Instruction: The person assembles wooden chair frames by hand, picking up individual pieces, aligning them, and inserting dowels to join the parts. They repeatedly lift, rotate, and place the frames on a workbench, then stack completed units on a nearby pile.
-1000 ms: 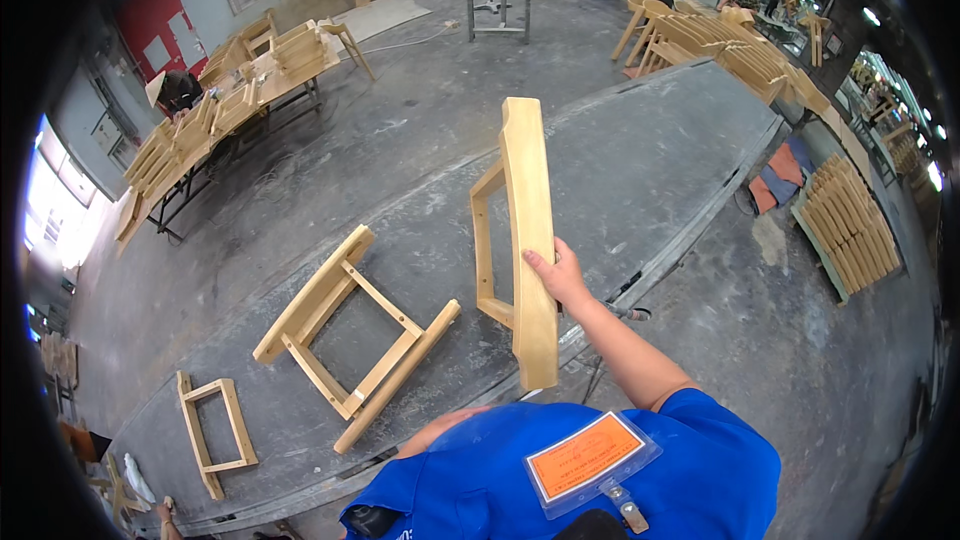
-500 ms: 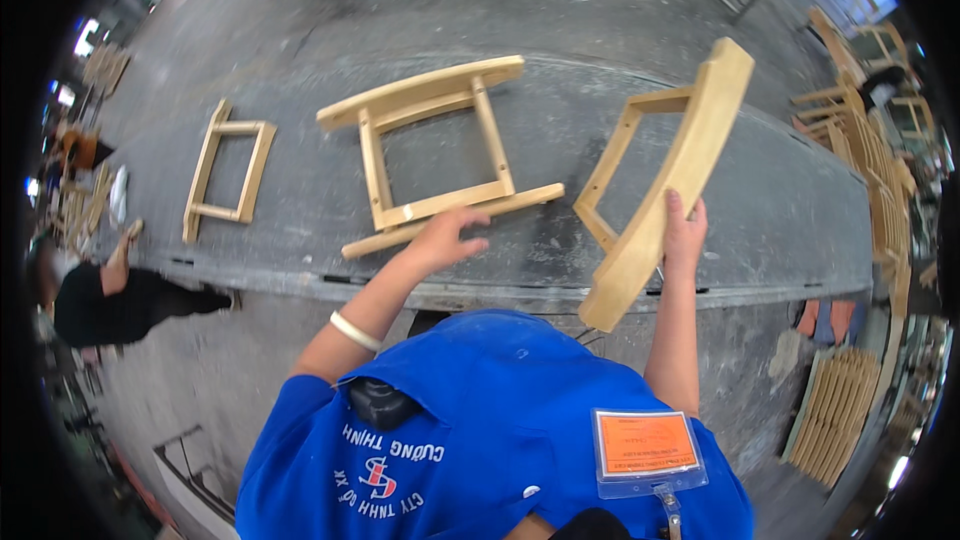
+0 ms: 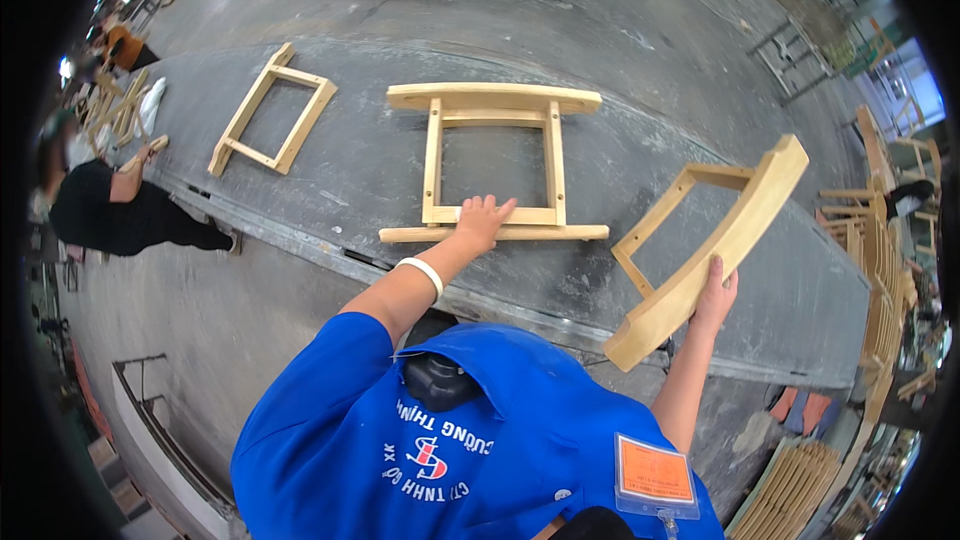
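Note:
A pale wooden chair frame [image 3: 434,165] lies mid-table, with a thick curved rail on its far side and a long straight bar [image 3: 535,233] along its near side. My left hand [image 3: 482,225] rests over the frame's near rail and that bar, fingers stretched out and somewhat apart. At the right, my right hand [image 3: 713,302] grips a wide curved wooden rail [image 3: 715,245], thumb on its face. This rail is tilted and partly covers another wooden frame [image 3: 652,232]; whether the two are joined I cannot tell.
Another small wooden frame [image 3: 248,105] lies at the table's left. Beneath everything is a long grey table [image 3: 340,190]. A person in dark clothes [image 3: 105,208] stands by its left end. Stacked wooden parts [image 3: 785,490] sit at lower right, with more wooden pieces [image 3: 880,280] along the right.
The view has turned, so the table slants differently. My left hand has come down onto the middle frame's near rail. My right hand keeps its hold on the curved rail.

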`<action>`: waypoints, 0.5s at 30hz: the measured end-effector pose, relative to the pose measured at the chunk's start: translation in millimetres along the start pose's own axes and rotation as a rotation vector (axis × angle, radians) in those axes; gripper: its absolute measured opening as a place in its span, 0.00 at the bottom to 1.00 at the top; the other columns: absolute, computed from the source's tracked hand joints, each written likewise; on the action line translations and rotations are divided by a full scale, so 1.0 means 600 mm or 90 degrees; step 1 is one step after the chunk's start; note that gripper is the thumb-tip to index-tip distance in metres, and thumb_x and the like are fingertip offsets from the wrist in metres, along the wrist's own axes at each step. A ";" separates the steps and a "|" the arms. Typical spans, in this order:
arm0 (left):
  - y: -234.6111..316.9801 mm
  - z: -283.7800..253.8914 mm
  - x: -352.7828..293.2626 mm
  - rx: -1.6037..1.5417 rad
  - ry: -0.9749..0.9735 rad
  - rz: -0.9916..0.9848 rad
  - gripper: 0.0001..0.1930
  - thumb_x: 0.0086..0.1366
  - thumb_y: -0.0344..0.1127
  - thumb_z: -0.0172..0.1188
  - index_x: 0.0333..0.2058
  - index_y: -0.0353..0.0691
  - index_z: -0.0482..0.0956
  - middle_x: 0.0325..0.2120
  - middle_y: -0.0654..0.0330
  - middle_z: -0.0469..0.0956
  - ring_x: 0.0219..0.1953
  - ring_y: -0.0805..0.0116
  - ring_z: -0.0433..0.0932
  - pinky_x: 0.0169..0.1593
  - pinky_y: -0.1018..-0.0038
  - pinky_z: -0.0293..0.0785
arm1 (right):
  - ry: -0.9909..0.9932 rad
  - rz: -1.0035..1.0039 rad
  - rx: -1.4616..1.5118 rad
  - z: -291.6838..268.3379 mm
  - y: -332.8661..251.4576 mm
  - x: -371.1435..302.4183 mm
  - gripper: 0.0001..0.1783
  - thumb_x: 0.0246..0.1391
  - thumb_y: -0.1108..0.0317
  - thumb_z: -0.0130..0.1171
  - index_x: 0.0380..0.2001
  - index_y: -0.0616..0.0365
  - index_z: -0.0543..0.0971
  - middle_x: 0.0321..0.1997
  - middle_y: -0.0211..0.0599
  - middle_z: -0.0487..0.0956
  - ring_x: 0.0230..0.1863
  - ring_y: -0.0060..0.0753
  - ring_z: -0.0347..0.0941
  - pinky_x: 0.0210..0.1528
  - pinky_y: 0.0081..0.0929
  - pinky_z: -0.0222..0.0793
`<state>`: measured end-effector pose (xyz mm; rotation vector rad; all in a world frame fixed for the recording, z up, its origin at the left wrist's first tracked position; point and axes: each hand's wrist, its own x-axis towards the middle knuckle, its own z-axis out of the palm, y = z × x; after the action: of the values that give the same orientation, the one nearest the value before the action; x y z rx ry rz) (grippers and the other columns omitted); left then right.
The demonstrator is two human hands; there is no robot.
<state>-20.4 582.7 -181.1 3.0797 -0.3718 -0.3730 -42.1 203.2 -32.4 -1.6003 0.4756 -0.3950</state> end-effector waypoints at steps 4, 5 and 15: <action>0.002 0.016 0.006 0.008 -0.006 -0.003 0.49 0.43 0.44 0.72 0.63 0.56 0.52 0.43 0.56 0.68 0.46 0.58 0.68 0.48 0.64 0.62 | -0.009 -0.011 -0.012 0.004 0.002 -0.001 0.29 0.55 0.59 0.60 0.53 0.68 0.66 0.47 0.45 0.74 0.44 0.32 0.72 0.45 0.26 0.69; 0.004 0.023 0.007 0.019 0.016 -0.005 0.49 0.44 0.43 0.71 0.63 0.56 0.52 0.43 0.56 0.68 0.46 0.58 0.68 0.48 0.65 0.62 | -0.007 -0.007 -0.018 0.004 0.004 0.001 0.29 0.55 0.58 0.60 0.53 0.68 0.66 0.47 0.44 0.74 0.44 0.32 0.72 0.45 0.27 0.69; 0.004 0.006 0.012 -0.119 -0.103 0.052 0.35 0.44 0.41 0.70 0.51 0.45 0.64 0.37 0.54 0.78 0.41 0.55 0.79 0.42 0.62 0.74 | -0.080 -0.014 -0.039 -0.005 0.007 0.001 0.27 0.56 0.63 0.57 0.54 0.66 0.66 0.47 0.45 0.74 0.43 0.34 0.73 0.43 0.27 0.70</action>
<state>-15.0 579.0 -186.2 2.8505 -0.4374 -0.6185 -43.5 200.4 -36.4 -1.6804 0.3777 -0.2960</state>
